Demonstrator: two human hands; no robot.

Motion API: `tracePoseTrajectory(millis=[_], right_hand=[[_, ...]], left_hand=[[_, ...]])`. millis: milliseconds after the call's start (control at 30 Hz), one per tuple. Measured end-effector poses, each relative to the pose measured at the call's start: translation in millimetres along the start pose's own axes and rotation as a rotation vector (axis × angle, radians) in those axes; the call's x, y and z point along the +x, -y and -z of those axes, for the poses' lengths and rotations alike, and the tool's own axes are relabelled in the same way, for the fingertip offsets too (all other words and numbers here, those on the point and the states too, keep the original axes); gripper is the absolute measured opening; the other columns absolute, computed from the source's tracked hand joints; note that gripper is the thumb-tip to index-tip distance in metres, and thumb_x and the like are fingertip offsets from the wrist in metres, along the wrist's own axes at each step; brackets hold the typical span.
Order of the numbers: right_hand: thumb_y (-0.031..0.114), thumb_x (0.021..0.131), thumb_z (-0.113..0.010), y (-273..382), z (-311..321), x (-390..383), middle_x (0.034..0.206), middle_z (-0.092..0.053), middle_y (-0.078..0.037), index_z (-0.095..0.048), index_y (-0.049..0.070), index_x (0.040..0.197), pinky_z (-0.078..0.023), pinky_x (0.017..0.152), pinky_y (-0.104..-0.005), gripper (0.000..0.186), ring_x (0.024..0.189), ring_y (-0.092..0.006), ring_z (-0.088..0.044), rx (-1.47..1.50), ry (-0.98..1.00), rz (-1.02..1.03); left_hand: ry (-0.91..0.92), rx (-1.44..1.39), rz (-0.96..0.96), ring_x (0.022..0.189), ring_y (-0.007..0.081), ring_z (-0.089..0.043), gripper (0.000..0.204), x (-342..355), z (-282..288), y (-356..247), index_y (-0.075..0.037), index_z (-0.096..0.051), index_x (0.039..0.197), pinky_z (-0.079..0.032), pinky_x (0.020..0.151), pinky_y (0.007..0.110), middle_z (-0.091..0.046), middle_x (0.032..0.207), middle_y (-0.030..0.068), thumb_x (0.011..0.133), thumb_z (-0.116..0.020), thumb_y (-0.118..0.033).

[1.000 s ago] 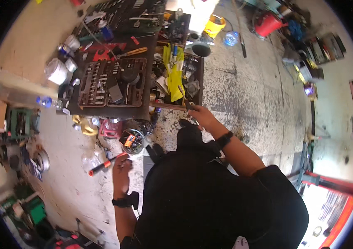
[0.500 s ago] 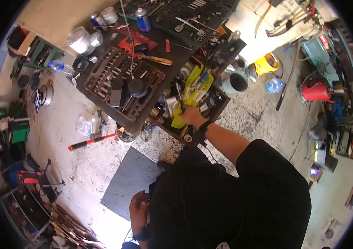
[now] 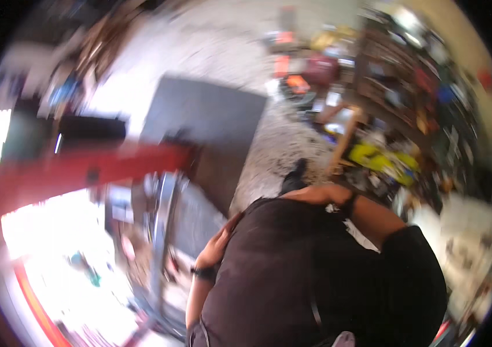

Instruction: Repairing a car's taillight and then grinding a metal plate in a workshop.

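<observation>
My left hand lies along the left side of my dark shirt, its fingers fairly straight. My right hand is at the upper edge of the shirt, and motion blurs its fingers; whether it holds anything is unclear. Just beyond it, to the upper right, stands a wooden drawer crammed with items, including a bright yellow cloth or plastic. Above that is a cluttered tool bench with a tool case.
A red steel beam crosses the left side beside a metal post. A dark grey mat lies on the worn concrete floor. Bottles and containers cluster by the bench, and a pale bulky object is at the right.
The view has swung sharply and blurred, bringing the red beam to the left. My right hand has come back from the drawer to my body; my left hand stays beside my body.
</observation>
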State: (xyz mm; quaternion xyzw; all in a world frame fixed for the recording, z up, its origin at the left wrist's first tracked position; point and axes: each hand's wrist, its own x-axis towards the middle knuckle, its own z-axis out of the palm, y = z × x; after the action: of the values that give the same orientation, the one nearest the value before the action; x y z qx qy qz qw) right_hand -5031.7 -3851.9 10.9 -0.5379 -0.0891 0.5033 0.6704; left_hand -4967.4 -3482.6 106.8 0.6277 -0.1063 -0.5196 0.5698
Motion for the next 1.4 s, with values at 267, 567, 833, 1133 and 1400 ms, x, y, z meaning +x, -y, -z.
tracePoseTrajectory(millis=[267,567,833,1133,1400], right_hand=[[0.024,0.097,-0.067,46,-94,151,0.116,-0.067,-0.009,-0.06,-0.002,0.129,-0.048,0.095,-0.031,0.042,0.106,-0.0163,-0.061,-0.15,-0.329,-0.127],[0.018,0.095,-0.067,106,-246,297,0.11,-0.07,-0.008,-0.064,-0.002,0.122,-0.051,0.092,-0.0315,0.033,0.101,-0.0154,-0.064,-0.514,0.21,-0.271],[0.016,0.096,-0.067,136,-343,398,0.098,-0.068,-0.003,-0.067,-0.001,0.112,-0.052,0.083,-0.0281,0.023,0.09,-0.011,-0.062,-0.513,0.267,-0.264],[0.018,0.097,-0.068,154,-505,553,0.095,-0.068,-0.001,-0.069,-0.002,0.107,-0.051,0.082,-0.026,0.022,0.089,-0.0089,-0.061,-0.372,0.636,-0.258],[0.022,0.094,-0.071,162,-611,687,0.085,-0.069,0.0,-0.073,0.001,0.102,-0.05,0.072,-0.0266,0.023,0.076,-0.009,-0.059,-0.215,0.621,-0.389]], left_hand=[[-1.268,-0.858,-0.448,0.093,0.0138,-0.065,0.035,-199,-33,168,0.001,-0.059,0.126,-0.053,0.084,0.026,-0.069,0.105,0.0076,0.092,-0.067,0.0],[-1.475,-1.171,-0.961,0.104,0.0204,-0.067,0.036,-343,-66,224,-0.005,-0.057,0.131,-0.056,0.092,0.032,-0.069,0.116,0.0099,0.096,-0.06,0.003],[-1.315,-1.432,-1.326,0.144,0.0266,-0.039,0.059,-417,-52,194,-0.011,-0.031,0.156,-0.031,0.119,0.047,-0.04,0.157,0.0117,0.102,-0.052,-0.023],[-1.313,-1.201,-1.1,0.148,0.0264,-0.03,0.076,-484,53,236,-0.006,-0.019,0.159,-0.023,0.12,0.041,-0.03,0.161,0.0197,0.098,-0.057,-0.03],[-1.364,-0.543,-0.554,0.154,0.0299,-0.012,0.09,-581,145,266,-0.003,-0.004,0.161,-0.005,0.123,0.04,-0.018,0.165,0.0211,0.093,-0.062,-0.013]])
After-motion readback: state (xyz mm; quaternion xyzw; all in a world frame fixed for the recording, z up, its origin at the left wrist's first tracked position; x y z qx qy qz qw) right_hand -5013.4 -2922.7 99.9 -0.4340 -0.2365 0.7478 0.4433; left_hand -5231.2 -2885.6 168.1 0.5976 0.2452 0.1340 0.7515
